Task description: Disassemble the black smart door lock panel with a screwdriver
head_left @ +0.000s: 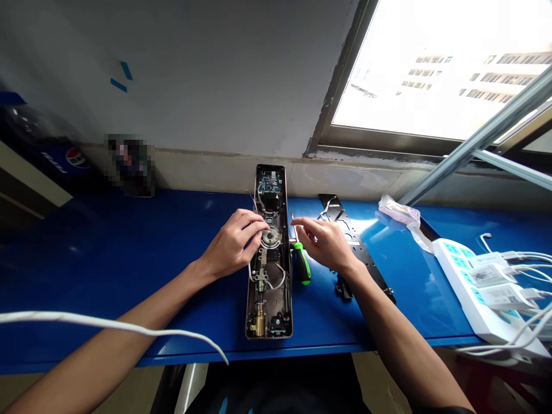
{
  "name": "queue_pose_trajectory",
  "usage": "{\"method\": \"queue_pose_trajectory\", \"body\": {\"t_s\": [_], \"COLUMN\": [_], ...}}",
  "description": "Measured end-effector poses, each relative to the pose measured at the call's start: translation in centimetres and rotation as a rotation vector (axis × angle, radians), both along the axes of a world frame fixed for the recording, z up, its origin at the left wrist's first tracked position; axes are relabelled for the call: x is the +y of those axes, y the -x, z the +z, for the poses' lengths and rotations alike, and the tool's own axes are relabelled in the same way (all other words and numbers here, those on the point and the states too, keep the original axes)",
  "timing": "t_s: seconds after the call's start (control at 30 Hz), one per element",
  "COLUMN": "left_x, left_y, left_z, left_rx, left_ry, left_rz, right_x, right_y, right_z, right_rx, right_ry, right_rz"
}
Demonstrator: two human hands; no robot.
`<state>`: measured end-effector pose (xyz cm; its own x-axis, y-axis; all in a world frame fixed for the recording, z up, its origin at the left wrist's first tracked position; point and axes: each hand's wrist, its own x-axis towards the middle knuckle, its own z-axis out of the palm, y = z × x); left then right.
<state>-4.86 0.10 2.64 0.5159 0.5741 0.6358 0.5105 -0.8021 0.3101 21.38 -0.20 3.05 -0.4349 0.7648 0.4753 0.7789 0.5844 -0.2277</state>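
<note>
Found the electronic lock housing (276,296) lying open on the blue tabletop (129,241), lengthwise before the person, insides bare to view: circuit board (271,184) at the far end, round disc (271,237) near the middle, brass cylinder (259,325) at the near end. Judged the opening-up as done, with the black plate (366,253) off and lying apart to the right. Judged the inner work as unfinished, with white wires (283,277) looping loosely inside, many parts seated in place, and no plate over the housing.

Saw the left hand (235,238) reaching over the disc, fingers curled, tips close together at the disc; could not tell between gripping a small part and merely touching. Saw the right hand (325,241) just right of the housing, index finger stretched toward the shaft of the green-and-black screwdriver (301,264), other fingers loosely bent; could not tell between pinching the shaft and resting beside it.

Lost part of the disc behind the left fingertips and part of the plate behind the right hand and wrist. Could not name the small black piece (344,289) by that wrist, nor make out any screws.
</note>
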Motion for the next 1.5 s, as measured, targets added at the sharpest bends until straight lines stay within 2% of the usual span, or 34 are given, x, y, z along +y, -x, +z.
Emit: {"method": "queue_pose_trajectory", "body": {"t_s": [0.33,0.5,0.73,0.97,1.07,1.2,1.5], "left_x": [0.1,0.0,0.1,0.2,0.4,0.7,0.5], "left_y": [0.1,0.0,-0.1,-0.2,-0.2,-0.3,-0.5], "left_z": [0.0,0.0,-0.2,-0.6,-0.8,-0.9,-0.7], "left_rx": [-0.004,-0.014,-0.033,-0.135,-0.183,-0.275,-0.327], "left_ry": [-0.031,-0.036,0.019,0.140,0.199,0.287,0.447], "left_rz": [0.012,0.051,0.146,0.156,0.168,0.112,0.097], "right_x": [0.1,0.0,-0.4,-0.4,-0.3,-0.2,0.3], "right_y": [-0.1,0.0,0.2,0.5,0.6,0.6,-0.4], "right_z": [0.1,0.4,0.8,0.5,0.2,-0.1,1.0], "right_rx": [-0.014,-0.075,-0.169,-0.176,-0.140,-0.056,0.318], "right_ry": [0.029,0.114,0.222,0.326,0.356,0.394,0.409], "right_rz": [-0.034,-0.021,-0.004,-0.029,-0.047,-0.055,-0.141]}}
